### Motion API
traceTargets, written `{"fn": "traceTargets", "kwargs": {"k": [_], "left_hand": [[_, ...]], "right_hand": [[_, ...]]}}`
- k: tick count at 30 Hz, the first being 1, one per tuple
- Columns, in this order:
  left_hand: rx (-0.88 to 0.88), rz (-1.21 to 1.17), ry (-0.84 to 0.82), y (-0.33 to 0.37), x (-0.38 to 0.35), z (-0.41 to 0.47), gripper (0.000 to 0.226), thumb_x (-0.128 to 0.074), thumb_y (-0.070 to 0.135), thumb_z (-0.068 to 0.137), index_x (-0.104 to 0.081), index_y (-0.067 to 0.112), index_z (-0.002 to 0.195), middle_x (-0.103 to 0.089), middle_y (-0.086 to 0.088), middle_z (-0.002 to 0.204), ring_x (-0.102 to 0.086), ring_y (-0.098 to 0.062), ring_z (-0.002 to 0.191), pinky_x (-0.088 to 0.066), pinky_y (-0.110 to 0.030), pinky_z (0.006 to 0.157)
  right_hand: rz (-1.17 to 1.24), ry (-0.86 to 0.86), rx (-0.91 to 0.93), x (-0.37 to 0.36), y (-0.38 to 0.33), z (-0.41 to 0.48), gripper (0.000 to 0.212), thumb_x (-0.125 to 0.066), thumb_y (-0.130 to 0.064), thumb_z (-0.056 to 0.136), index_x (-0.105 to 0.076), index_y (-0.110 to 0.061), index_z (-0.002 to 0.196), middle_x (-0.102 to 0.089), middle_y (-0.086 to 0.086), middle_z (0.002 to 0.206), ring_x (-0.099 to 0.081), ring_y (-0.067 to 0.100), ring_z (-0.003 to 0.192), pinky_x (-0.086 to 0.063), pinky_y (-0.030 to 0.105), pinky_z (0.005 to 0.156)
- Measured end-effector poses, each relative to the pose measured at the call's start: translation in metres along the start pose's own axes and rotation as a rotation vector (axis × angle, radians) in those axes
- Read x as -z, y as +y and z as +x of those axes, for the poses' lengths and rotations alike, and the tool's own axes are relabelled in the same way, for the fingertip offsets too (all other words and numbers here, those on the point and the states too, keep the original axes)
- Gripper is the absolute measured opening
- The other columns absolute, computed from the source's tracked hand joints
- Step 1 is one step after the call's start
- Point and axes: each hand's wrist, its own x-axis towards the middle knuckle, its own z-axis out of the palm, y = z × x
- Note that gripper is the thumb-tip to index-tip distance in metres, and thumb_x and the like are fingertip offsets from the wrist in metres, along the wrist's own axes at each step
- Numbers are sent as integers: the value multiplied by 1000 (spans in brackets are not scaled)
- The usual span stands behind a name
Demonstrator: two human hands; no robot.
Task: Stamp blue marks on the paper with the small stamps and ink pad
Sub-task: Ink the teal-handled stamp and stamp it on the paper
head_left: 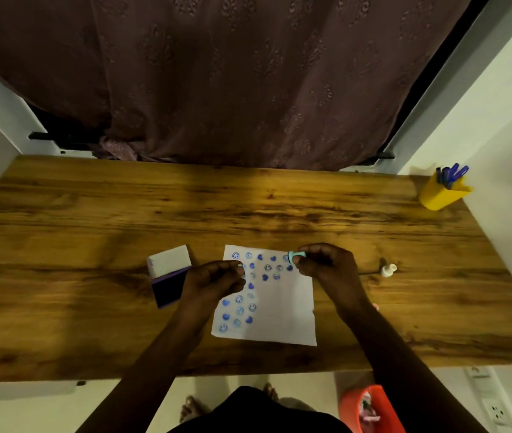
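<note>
A white paper (282,310) lies on the wooden table (92,214), covered with several blue smiley and heart marks along its top and left side. My right hand (326,260) hovers over the paper's upper right corner, fingers pinched on a small teal stamp (295,256). My left hand (217,279) is curled over the paper's upper left, with something small and teal at its fingertips; what it is I cannot tell. The open ink pad (168,276), white lid up and dark pad showing, sits just left of my left hand.
A small white stamp (388,270) stands on the table to the right of the paper. A yellow cup (442,195) of blue pens is at the far right corner. A curtain hangs behind the table. An orange bin (370,407) stands on the floor below.
</note>
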Motion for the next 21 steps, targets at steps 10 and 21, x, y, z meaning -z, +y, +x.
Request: {"fn": "traceTargets", "kwargs": {"k": [10, 21], "left_hand": [[28, 43, -180, 7, -37, -9, 35, -79, 36, 83, -79, 18, 113, -83, -6, 105, -81, -27, 96, -65, -42, 88], [2, 34, -264, 9, -58, -14, 29, -79, 39, 81, -83, 24, 106, -83, -7, 102, -81, -28, 92, -65, -31, 78]], "right_hand": [[75, -145, 125, 1, -2, -40, 26, -86, -10, 81, -79, -16, 106, -80, -3, 106, -76, 11, 102, -63, 28, 86], [60, -146, 245, 17, 3, -45, 28, -82, -4, 83, -77, -7, 110, -79, 1, 109, -75, 13, 104, -63, 34, 91]]}}
